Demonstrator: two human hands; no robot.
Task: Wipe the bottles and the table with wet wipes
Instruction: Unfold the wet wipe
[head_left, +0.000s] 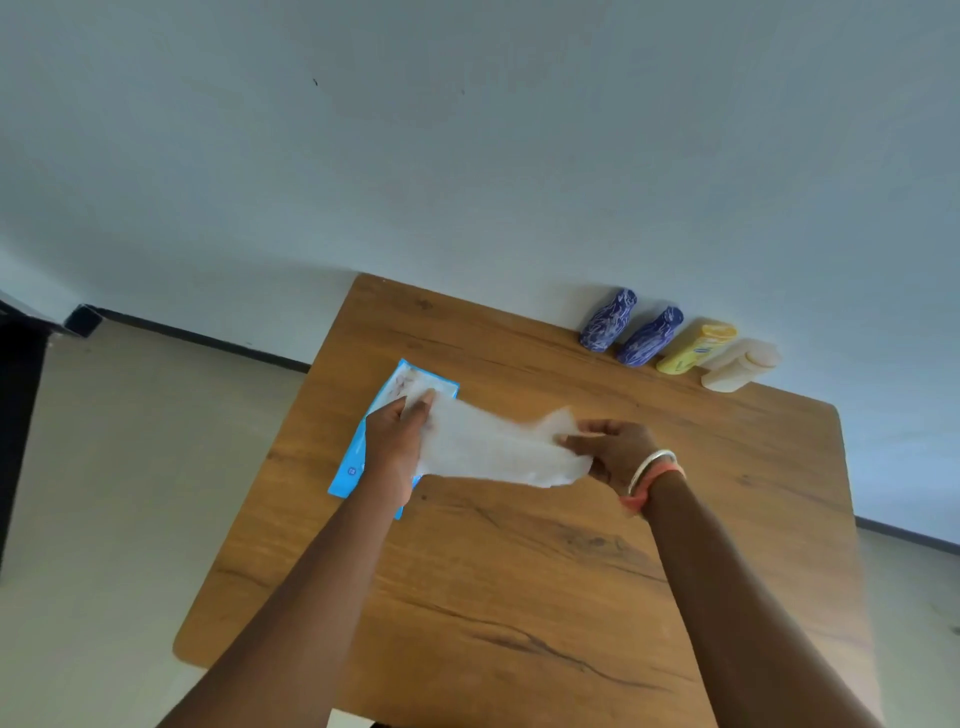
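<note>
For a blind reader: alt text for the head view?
Left hand and right hand stretch a wet wipe above a blue wipes pack on a wooden table. Two blue bottles, a yellow bottle and a cream bottle stand behind.

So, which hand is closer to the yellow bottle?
Right. The right hand, holding the wipe, is in front of the yellow bottle, slightly left; the left hand is farther left, over the wipes pack.

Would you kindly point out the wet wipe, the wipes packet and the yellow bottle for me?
wet wipe (493, 447), head view, middle of the stretched sheet.
wipes packet (353, 467), head view, blue lower-left part.
yellow bottle (693, 349), head view, middle of its body.
</note>
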